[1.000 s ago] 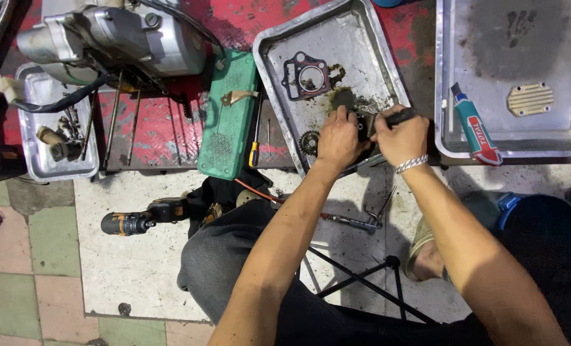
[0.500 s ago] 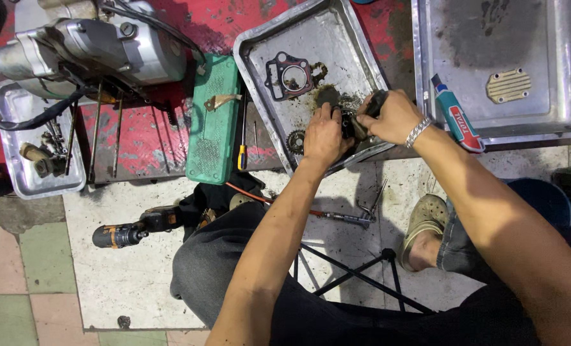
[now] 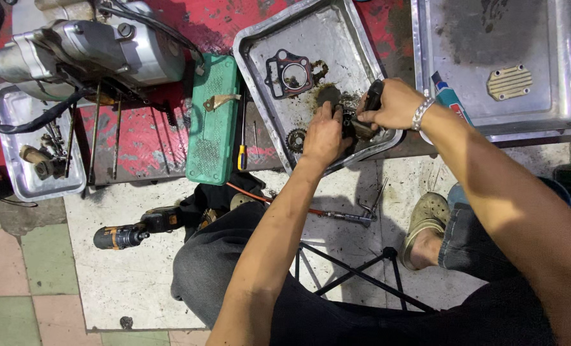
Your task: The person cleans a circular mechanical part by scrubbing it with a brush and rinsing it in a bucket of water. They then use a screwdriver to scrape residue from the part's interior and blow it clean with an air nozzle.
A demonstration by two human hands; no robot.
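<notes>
My left hand (image 3: 324,136) presses down on a small dark greasy engine part (image 3: 352,126) at the near edge of a dirty metal tray (image 3: 260,90). Over the same part, my right hand (image 3: 388,104), with a silver bracelet on its wrist, grips a black-handled tool (image 3: 373,95) held nearly upright. A black gasket (image 3: 289,74) lies at the tray's far end, and a small sprocket (image 3: 296,139) sits left of my left hand.
A silver engine (image 3: 99,48) stands far left above a small tray of bolts (image 3: 35,160). A green case (image 3: 215,118), a yellow-handled screwdriver (image 3: 242,154), a cordless drill (image 3: 131,230), a second big tray (image 3: 548,122) with a ribbed cover (image 3: 507,82) and a tube (image 3: 450,101) lie around.
My right hand has tilted the black-handled tool from lying sideways to nearly upright and shifted slightly away from me. My left hand stays on the part. The camera moved a little right earlier.
</notes>
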